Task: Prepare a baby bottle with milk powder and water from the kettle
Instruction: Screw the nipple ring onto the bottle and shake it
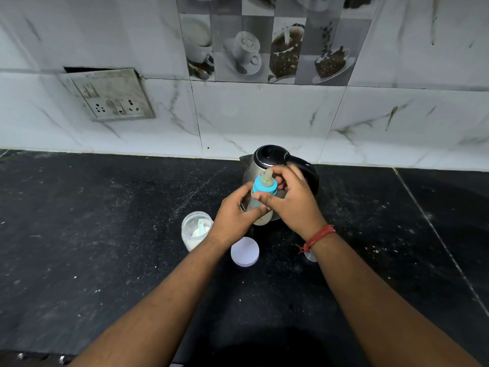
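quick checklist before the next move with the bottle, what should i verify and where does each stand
1. Left hand holds the baby bottle body: ok.
2. Right hand is at the blue collar: ok.
3. Collar fully screwed tight: cannot tell.
4. Milky mix inside bottle: ok, pale contents show at the bottom.
5. Powder jar closed: not ok, it stands open with the scoop inside and its lid on the counter.
6. Kettle lid shut, standing upright behind the bottle: ok.
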### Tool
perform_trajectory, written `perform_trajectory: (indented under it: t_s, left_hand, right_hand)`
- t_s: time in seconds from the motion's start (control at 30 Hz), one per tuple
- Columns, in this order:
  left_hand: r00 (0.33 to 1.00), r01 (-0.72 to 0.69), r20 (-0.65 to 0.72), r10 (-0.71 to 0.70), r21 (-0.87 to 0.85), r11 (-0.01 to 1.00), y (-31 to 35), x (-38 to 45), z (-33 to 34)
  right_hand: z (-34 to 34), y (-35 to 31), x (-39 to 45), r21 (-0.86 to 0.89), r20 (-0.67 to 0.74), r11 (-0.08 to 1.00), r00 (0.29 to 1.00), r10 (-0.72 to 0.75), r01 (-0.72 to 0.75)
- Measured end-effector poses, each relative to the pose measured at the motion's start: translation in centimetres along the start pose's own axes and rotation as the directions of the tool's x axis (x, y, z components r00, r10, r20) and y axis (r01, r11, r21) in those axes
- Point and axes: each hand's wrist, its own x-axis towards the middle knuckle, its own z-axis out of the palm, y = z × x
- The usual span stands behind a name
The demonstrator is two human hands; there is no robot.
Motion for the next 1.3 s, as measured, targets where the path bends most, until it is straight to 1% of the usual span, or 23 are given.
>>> perform_trajectory:
  t_s: [0.07, 0.1, 0.17, 0.23, 0.3, 0.33, 0.4, 0.47, 0.57, 0.6, 0.63, 0.67, 0.7, 0.8, 0.87, 0.93, 0.97, 1.03, 1.1, 1.13, 1.17, 1.23, 1.3]
  left_hand:
    - [1.0, 0.004, 0.003, -0.004, -0.011, 1.0, 0.0, -0.1, 0.1]
    - [1.0, 0.012, 0.0, -0.012, -0.03, 0.999, -0.1, -0.1, 0.1]
    - [1.0, 0.026, -0.004, -0.026, -0.052, 0.998, -0.2, -0.2, 0.0]
    - [1.0, 0.031, 0.007, -0.03, -0.061, 0.998, -0.2, -0.3, 0.0]
    - [0.999, 0.031, 0.026, -0.03, -0.053, 0.998, -0.2, -0.4, 0.1]
    - [0.999, 0.031, 0.032, -0.029, -0.046, 0.998, -0.2, -0.4, 0.2]
    - [0.999, 0.024, 0.027, -0.023, -0.032, 0.999, -0.3, -0.4, 0.6]
    - [1.0, 0.011, 0.018, -0.011, -0.011, 1.0, -0.4, -0.4, 0.9]
    - [1.0, -0.001, 0.013, 0.0, 0.008, 1.0, -0.6, -0.4, 1.2]
    - [1.0, -0.001, 0.011, 0.001, 0.008, 1.0, -0.7, -0.5, 1.3]
    - [1.0, 0.001, 0.009, -0.001, 0.005, 1.0, -0.7, -0.5, 1.3]
    - [1.0, 0.007, 0.008, -0.007, 0.004, 1.0, -0.8, -0.5, 1.2]
    - [1.0, 0.013, 0.008, -0.013, 0.004, 1.0, -0.8, -0.6, 1.1]
    - [1.0, 0.032, 0.002, -0.032, -0.006, 0.999, -0.9, -0.5, 0.8]
    - [0.999, 0.039, 0.004, -0.039, -0.022, 0.999, -0.8, -0.5, 0.8]
    - [0.999, 0.036, 0.005, -0.036, -0.023, 0.999, -0.8, -0.5, 0.9]
    - [1.0, 0.029, 0.002, -0.029, -0.02, 0.999, -0.8, -0.6, 0.9]
    - [1.0, 0.009, -0.006, -0.009, -0.001, 1.0, -0.7, -0.6, 1.2]
    - [1.0, -0.01, -0.011, 0.011, 0.016, 1.0, -0.4, -0.7, 1.4]
    - [1.0, -0.02, -0.007, 0.02, 0.022, 1.0, -0.2, -0.7, 1.5]
    - [1.0, -0.026, -0.001, 0.026, 0.029, 0.999, -0.2, -0.7, 1.5]
    - [1.0, -0.024, 0.013, 0.023, 0.036, 0.999, -0.3, -0.6, 1.3]
    - [1.0, -0.008, 0.022, 0.007, 0.027, 1.0, -0.4, -0.6, 0.9]
  right_hand:
    - [0.0, 0.0, 0.0, -0.006, -0.015, 1.0, 1.0, 0.011, -0.011]
    - [-0.3, 0.0, 0.1, 0.031, 0.007, 0.999, 0.999, 0.044, -0.044]
    - [-1.6, 0.2, 0.4, 0.122, 0.12, 0.986, 0.988, 0.098, -0.113]
    - [-2.8, 0.5, 0.7, 0.194, 0.27, 0.97, 0.959, 0.088, -0.143]
    - [-3.4, 0.8, 0.6, 0.245, 0.347, 0.956, 0.935, 0.071, -0.163]
    - [-3.4, 0.7, 0.5, 0.261, 0.349, 0.949, 0.934, 0.079, -0.178]
    - [-3.3, 0.6, 0.4, 0.259, 0.31, 0.944, 0.943, 0.119, -0.204]
    - [-2.5, 0.3, 0.1, 0.185, 0.229, 0.965, 0.963, 0.144, -0.188]
    - [-0.7, 0.1, -0.6, 0.038, 0.043, 0.988, 0.989, 0.145, -0.147]
    - [-0.4, 0.0, -0.8, 0.009, 0.001, 0.99, 0.991, 0.137, -0.137]
    - [-0.3, 0.0, -0.9, -0.009, -0.009, 0.992, 0.992, 0.128, -0.128]
    - [-0.5, 0.1, -0.8, -0.006, 0.012, 0.991, 0.991, 0.13, -0.13]
    - [-0.9, 0.1, -0.7, 0.03, 0.064, 0.989, 0.988, 0.14, -0.142]
    - [-2.4, 0.3, -0.3, 0.242, 0.289, 0.95, 0.949, 0.124, -0.198]
    - [-2.9, 0.5, -0.2, 0.327, 0.351, 0.921, 0.932, 0.091, -0.213]
    - [-3.1, 0.3, -0.1, 0.329, 0.34, 0.918, 0.934, 0.105, -0.223]
    - [-2.9, 0.2, -0.2, 0.305, 0.308, 0.926, 0.943, 0.125, -0.223]
    - [-2.0, 0.1, -0.4, 0.217, 0.19, 0.953, 0.967, 0.17, -0.21]
    - [-0.7, -0.2, -0.8, 0.129, 0.042, 0.976, 0.985, 0.17, -0.174]
    - [-0.2, -0.3, -1.0, 0.098, -0.009, 0.983, 0.988, 0.157, -0.155]
    - [0.1, -0.4, -1.2, 0.085, -0.028, 0.986, 0.989, 0.147, -0.144]
    - [0.0, -0.5, -1.2, 0.102, 0.025, 0.984, 0.989, 0.147, -0.149]
    - [-1.0, -0.4, -0.9, 0.173, 0.138, 0.97, 0.98, 0.146, -0.169]
